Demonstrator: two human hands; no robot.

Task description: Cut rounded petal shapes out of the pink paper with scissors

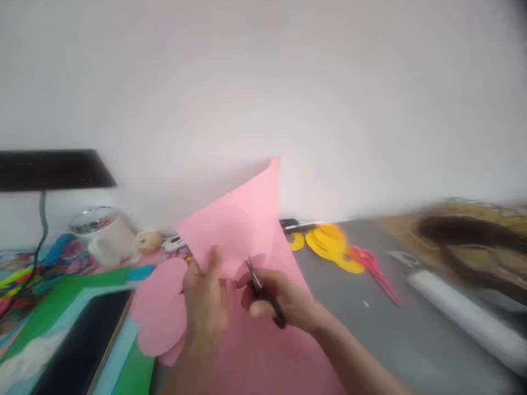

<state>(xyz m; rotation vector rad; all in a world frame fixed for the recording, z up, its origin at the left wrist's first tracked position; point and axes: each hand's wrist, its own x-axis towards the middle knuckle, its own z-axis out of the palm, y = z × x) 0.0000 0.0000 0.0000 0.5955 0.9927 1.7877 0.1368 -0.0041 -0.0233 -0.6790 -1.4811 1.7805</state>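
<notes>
Pale wall (288, 82) stands behind a grey tabletop (341, 318). At the middle, the left hand (206, 302) pinches the lower part of a raised pink sheet (259, 208) between thumb and fingers; the right hand (284, 299) curls its fingers around black-handled scissors (272, 304), blades at the sheet, though blur hides whether they part. One faint curved outline (228, 208) seems not yet cut free, so that cutting remains. Rounded pink pieces (162, 312), apparently finished, overlap beside the left hand. Farther out lie yellow pieces (327, 241), pink scissors (373, 269), a white roll (465, 318) and a white mug (109, 241).
</notes>
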